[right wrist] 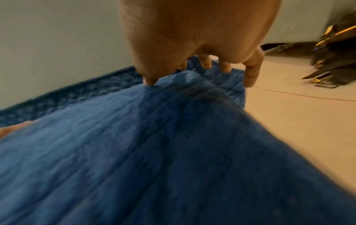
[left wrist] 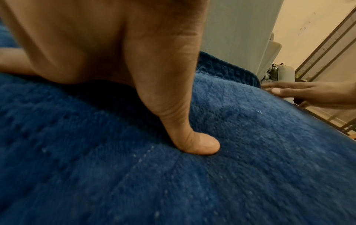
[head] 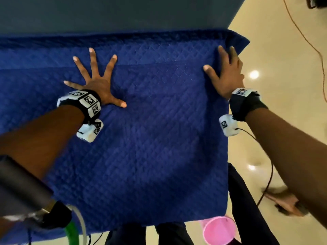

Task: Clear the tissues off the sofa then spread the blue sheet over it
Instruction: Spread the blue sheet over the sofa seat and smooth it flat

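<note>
Slippage risk: blue quilted sheet (head: 150, 121) lies spread under both flat palms. Left hand (head: 95, 82) splayed wide, right hand (head: 224, 75) fingers extended at sheet's edge, gripping nothing; uneven pushing may bunch fabric.

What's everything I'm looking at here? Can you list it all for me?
sheet: one, blue, quilted, spread over the sofa
wall: one, grey-blue, behind the sofa
floor: cream, glossy, right of the sofa
cable: one, orange, across the floor at right
cup: one, pink, low by the sheet's near right corner
wrist bands: two, black with white tags, one per wrist
left hand: fingers spread flat on the sheet
right hand: fingers straight, at the sheet's right edge
</note>
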